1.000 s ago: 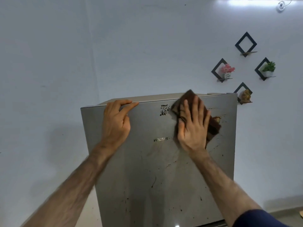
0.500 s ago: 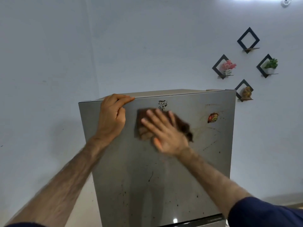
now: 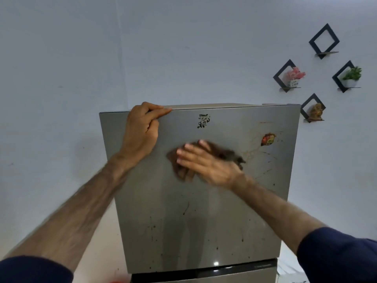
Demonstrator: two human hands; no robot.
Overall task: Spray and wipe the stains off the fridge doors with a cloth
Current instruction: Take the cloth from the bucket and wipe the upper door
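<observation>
The upper fridge door [image 3: 204, 221] is silver, with dark specks low down and brownish smears at the right near a red sticker [image 3: 267, 139]. My right hand [image 3: 206, 164] presses a brown cloth [image 3: 228, 155] flat against the door's middle, fingers straight and pointing left; the hand and cloth are blurred. My left hand [image 3: 142, 131] grips the top left edge of the door, its fingers curled over the rim. A black mark [image 3: 203, 121] sits near the top centre. No spray bottle is in view.
The lower fridge door [image 3: 204, 278] begins at the bottom of the frame. Black diamond wall shelves [image 3: 324, 40] with small plants and a figurine hang on the pale wall at the right. A red object [image 3: 117, 281] peeks in at the bottom left.
My right hand has swept the cloth from the door's upper right to its middle and a little lower, uncovering the red sticker. The left hand has kept its grip on the top edge.
</observation>
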